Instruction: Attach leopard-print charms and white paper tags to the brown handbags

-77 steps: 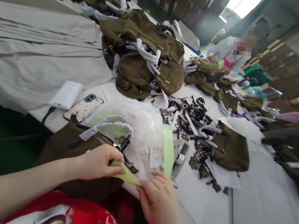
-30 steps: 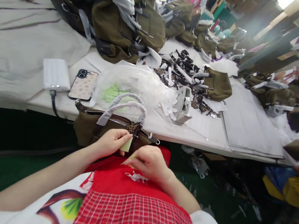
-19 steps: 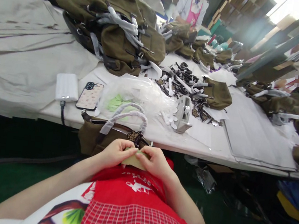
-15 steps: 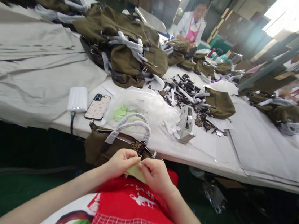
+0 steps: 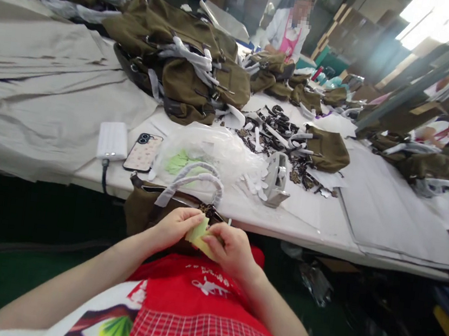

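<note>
Between my two hands is a pale yellow-green paper slip (image 5: 199, 232), bent or in separate layers; I cannot tell which. My left hand (image 5: 176, 226) pinches its upper left part with thumb and fingers. On the other side, my right hand (image 5: 231, 248) grips its lower right part, fingers curled. Just behind them an olive-brown handbag (image 5: 139, 209) leans against the table edge, its handles (image 5: 194, 178) wrapped in white film. A leopard-print tag (image 5: 206, 209) hangs on the bag, partly hidden by my fingers.
On the table lie a clear plastic bag (image 5: 210, 147) with green slips, a phone (image 5: 143, 152), a white power bank (image 5: 113, 141) and a grey metal dispenser (image 5: 276, 180). Beyond are dark straps (image 5: 274, 125) and piled olive bags (image 5: 188, 65). A co-worker (image 5: 285, 34) stands across the table.
The slip has come up higher and shows more of its face, with its parts spread between my hands. My hands cover more of the leopard-print tag. The view has shifted slightly.
</note>
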### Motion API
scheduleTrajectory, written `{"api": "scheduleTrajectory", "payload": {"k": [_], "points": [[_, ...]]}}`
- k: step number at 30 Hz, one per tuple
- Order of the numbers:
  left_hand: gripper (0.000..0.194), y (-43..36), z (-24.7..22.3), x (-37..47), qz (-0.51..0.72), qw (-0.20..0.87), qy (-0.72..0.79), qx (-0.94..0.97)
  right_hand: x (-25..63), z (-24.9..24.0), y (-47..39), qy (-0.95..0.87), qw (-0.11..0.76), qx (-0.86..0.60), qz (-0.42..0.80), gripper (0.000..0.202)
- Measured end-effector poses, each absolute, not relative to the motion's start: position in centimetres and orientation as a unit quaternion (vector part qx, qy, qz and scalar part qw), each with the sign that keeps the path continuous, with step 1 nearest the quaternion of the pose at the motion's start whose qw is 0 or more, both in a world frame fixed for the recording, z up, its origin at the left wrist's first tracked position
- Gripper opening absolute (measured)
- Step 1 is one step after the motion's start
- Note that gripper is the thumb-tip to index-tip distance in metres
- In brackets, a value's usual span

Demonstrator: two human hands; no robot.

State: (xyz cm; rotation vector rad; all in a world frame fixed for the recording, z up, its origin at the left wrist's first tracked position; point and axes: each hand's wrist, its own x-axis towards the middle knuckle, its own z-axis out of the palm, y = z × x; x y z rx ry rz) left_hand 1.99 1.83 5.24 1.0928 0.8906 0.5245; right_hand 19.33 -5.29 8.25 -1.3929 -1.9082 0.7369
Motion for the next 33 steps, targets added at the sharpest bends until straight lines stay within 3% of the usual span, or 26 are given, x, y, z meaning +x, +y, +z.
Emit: {"api": "scheduleTrajectory", "payload": {"k": [4,8,15,18,21,27,33], "points": [[0.049,1.2,6.8,2.4,0.161,0.727,0.365,0.559,19.5,6.7,-3.8,-0.660,0.265,-0.624,0.324,0.027],[0.047,0.8,6.5,2.7,0.167,0.705,0.392,0.567,20.0,6.4,-3.7,-0.685,0.247,-0.579,0.367,0.027],[0.051,1.8,4.5,2.6,0.219,0.690,0.447,0.526,19.6,8.7,-5.6,-0.782,0.307,-0.459,0.289,0.032],[0.055,1.8,5.0,2.5,0.162,0.737,0.383,0.533,19.5,8.3,-5.1,-0.746,0.271,-0.530,0.299,0.026],[0.061,1.3,6.0,2.8,0.122,0.750,0.351,0.547,19.5,6.9,-4.0,-0.704,0.206,-0.620,0.278,0.035],[0.048,1.2,6.7,2.7,0.117,0.681,0.389,0.609,19.9,6.3,-3.4,-0.675,0.215,-0.625,0.329,0.040],[0.041,1.9,6.4,2.3,0.145,0.673,0.415,0.595,20.8,6.6,-3.2,-0.699,0.241,-0.553,0.383,0.030]]}}
